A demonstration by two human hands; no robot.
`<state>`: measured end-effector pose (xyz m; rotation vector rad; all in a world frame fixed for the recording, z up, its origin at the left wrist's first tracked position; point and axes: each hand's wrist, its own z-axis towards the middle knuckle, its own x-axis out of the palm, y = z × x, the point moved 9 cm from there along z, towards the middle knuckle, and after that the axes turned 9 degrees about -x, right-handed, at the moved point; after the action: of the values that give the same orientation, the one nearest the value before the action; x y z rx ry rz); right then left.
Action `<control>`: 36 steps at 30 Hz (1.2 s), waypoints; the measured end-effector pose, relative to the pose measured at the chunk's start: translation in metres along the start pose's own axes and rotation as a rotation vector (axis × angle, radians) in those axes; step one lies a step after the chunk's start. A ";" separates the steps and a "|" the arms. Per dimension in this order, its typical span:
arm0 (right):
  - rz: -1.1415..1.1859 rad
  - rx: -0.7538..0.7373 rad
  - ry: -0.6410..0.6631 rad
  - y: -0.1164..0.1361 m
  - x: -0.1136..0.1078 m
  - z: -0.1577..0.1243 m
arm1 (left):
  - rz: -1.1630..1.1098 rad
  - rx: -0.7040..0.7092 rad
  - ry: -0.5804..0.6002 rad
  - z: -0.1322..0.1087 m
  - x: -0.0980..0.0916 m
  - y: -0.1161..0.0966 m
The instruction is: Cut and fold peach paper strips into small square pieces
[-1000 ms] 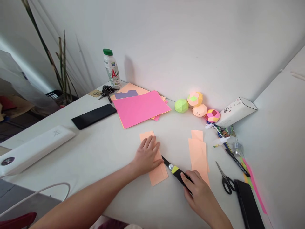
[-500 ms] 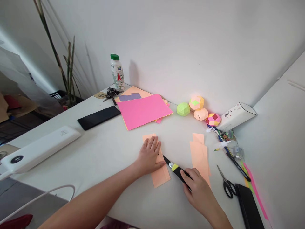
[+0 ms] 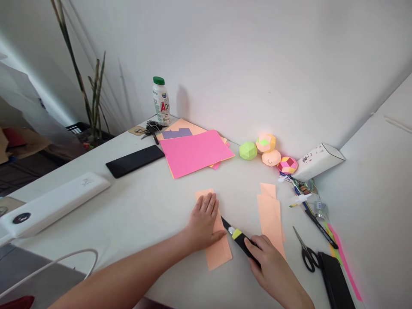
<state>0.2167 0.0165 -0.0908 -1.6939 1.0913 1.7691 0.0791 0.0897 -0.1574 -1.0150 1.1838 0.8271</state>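
A folded strip of peach paper (image 3: 219, 254) lies on the white table, with my left hand (image 3: 204, 221) flat across its upper part. The fingers of that hand are stretched out, and the thumb reaches toward the strip's right edge. My right hand (image 3: 268, 266) is closed around a black and yellow utility knife (image 3: 242, 241). Its dark blade is out and points up-left, the tip at the strip's right edge beside my left thumb. More cut peach pieces (image 3: 269, 216) lie overlapping to the right, just beyond my right hand.
Pink sheets (image 3: 196, 154) lie at the back, near a black phone (image 3: 135, 161) and a bottle (image 3: 161, 103). Several paper polyhedra (image 3: 247, 151) rest by the wall. Scissors (image 3: 307, 253) and a black case (image 3: 336, 281) sit at right; a white power strip (image 3: 61, 201) is at left.
The whole view has shifted slightly, so things appear a little lower. My left hand stays pressed on the strip, and the knife remains at its right edge with little visible movement.
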 end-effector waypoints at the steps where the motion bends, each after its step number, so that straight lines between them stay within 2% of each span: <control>1: -0.002 0.010 0.008 0.000 0.001 -0.002 | -0.004 0.007 -0.005 -0.001 -0.001 -0.002; 9: -0.019 -0.016 -0.041 0.000 0.005 -0.007 | -0.007 -0.046 -0.084 0.007 -0.013 0.011; 20: -0.028 -0.011 -0.050 -0.005 0.000 0.008 | 0.014 -0.065 -0.073 0.010 -0.001 0.015; 36: -0.106 -0.056 -0.173 -0.001 -0.006 0.023 | 0.022 -0.067 -0.091 0.011 0.004 0.016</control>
<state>0.2041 0.0367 -0.0868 -1.5667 0.8694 1.8550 0.0685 0.1052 -0.1634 -1.0092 1.0974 0.9261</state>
